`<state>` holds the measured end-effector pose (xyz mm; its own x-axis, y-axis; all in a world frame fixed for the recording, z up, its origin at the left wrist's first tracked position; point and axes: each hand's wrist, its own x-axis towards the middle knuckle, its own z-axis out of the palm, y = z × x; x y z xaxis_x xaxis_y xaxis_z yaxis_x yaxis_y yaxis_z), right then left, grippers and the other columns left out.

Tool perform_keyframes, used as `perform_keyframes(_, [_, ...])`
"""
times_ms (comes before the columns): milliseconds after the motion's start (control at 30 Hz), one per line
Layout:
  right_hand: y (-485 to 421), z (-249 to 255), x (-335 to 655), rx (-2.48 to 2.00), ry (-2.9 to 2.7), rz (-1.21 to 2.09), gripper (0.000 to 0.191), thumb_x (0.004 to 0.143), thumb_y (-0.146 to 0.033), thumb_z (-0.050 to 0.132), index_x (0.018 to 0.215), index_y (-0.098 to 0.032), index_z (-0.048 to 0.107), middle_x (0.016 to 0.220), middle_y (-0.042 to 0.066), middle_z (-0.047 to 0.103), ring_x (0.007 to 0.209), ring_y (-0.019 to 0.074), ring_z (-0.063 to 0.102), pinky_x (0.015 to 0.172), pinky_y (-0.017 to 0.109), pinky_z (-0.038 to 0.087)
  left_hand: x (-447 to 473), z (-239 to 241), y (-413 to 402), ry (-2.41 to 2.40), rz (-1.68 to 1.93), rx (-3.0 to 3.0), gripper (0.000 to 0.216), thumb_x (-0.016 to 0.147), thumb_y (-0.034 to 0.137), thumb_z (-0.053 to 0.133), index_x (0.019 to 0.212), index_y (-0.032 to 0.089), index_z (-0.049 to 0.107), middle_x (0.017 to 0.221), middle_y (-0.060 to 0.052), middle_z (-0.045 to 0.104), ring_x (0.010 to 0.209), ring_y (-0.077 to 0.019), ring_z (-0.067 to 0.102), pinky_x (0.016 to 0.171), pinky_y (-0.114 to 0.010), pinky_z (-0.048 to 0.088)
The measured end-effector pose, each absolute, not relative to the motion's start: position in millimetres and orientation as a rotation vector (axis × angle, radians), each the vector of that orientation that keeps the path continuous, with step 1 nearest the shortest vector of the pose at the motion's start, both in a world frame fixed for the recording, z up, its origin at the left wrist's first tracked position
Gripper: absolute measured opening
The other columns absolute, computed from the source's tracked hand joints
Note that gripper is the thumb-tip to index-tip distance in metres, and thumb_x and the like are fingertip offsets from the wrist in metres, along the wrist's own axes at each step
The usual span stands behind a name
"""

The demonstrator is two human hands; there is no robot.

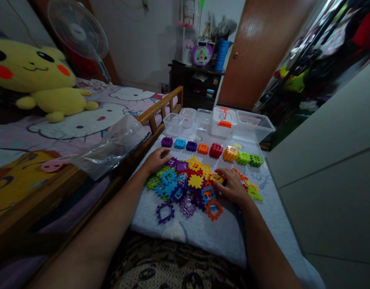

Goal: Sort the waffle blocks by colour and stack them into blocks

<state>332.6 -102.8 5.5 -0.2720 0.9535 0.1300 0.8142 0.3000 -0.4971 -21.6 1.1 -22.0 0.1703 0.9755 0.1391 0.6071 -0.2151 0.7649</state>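
Observation:
A heap of flat, toothed plastic tiles (188, 182) in many colours lies on a pale cloth-covered table (221, 233). Behind the heap stands a row of tile stacks sorted by colour, from a purple stack (167, 141) on the left to a green stack (256, 160) on the right. My left hand (156, 159) rests flat on the heap's left edge, fingers stretched toward the purple tiles. My right hand (231, 185) lies on the heap's right side with fingers curled over orange and yellow tiles. A lone purple tile (165, 212) lies nearest me.
Several clear plastic boxes (203, 120) line the table's far edge, one with an orange latch (224, 123). To the left are a wooden bed rail (161, 106), a crumpled clear bag (112, 146) and a yellow plush toy (37, 76). A grey wall (329, 160) closes the right side.

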Motion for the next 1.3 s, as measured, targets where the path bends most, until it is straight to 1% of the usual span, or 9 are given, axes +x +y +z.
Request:
perform_keyframes(167, [-108,16,319,-1.448,-2.103,0.45,0.045,0.086,-0.035,0.058,0.128,-0.02,0.056,0.126,0.012,0.059,0.12,0.0296,0.052,0.104,0.048,0.041,-22,-25,2,1.48,0.873,2.027,0.046,0.081,0.055,0.058,0.106,0.018,0.067,0.115,-0.01,0.066,0.11,-0.0279,0.063,0.103,-0.043,0.048])
perform_keyframes(367, [-115,31,278,-1.349,-2.272,0.45,0.05,0.083,-0.027,0.062,0.132,-0.021,0.053,0.127,0.012,0.057,0.12,0.0294,0.049,0.107,0.047,0.039,-23,-29,3,1.482,0.869,2.061,0.04,0.082,0.048,0.057,0.105,0.017,0.066,0.112,-0.01,0.065,0.108,-0.0274,0.063,0.102,-0.042,0.048])
perform_keyframes(633, [-112,23,258,-1.372,-2.33,0.419,0.048,0.084,-0.032,0.063,0.13,-0.021,0.053,0.121,0.013,0.059,0.115,0.0313,0.051,0.103,0.048,0.04,-22,-26,2,1.473,0.856,2.128,0.028,0.079,0.04,0.058,0.097,0.02,0.067,0.108,-0.008,0.065,0.107,-0.0272,0.061,0.104,-0.042,0.046])
perform_keyframes(800, [-113,23,259,-1.382,-2.362,0.414,0.052,0.083,-0.032,0.064,0.132,-0.02,0.052,0.124,0.013,0.059,0.117,0.0312,0.05,0.104,0.048,0.04,-21,-27,3,1.465,0.854,2.157,0.027,0.079,0.039,0.058,0.096,0.019,0.067,0.108,-0.009,0.064,0.109,-0.0278,0.061,0.104,-0.044,0.046])
perform_keyframes(967, [-111,24,256,-1.406,-2.352,0.389,0.05,0.083,-0.034,0.063,0.13,-0.02,0.053,0.12,0.014,0.061,0.112,0.0324,0.052,0.1,0.05,0.041,-21,-29,3,1.472,0.862,2.152,0.026,0.079,0.039,0.059,0.095,0.021,0.068,0.108,-0.008,0.064,0.108,-0.0275,0.06,0.105,-0.044,0.046])
perform_keyframes(1167, [-110,26,252,-1.434,-2.368,0.388,0.056,0.078,-0.025,0.06,0.132,-0.019,0.052,0.121,0.015,0.06,0.113,0.0335,0.053,0.098,0.049,0.043,-22,-30,4,1.467,0.856,2.174,0.028,0.079,0.04,0.058,0.095,0.02,0.068,0.106,-0.008,0.064,0.108,-0.0279,0.06,0.104,-0.043,0.046])
perform_keyframes(1300, [-110,26,254,-1.417,-2.379,0.38,0.06,0.075,-0.024,0.06,0.134,-0.02,0.05,0.122,0.015,0.06,0.114,0.0331,0.053,0.099,0.048,0.043,-21,-29,3,1.475,0.859,2.159,0.027,0.079,0.04,0.059,0.095,0.021,0.068,0.106,-0.007,0.064,0.107,-0.0277,0.06,0.103,-0.044,0.046])
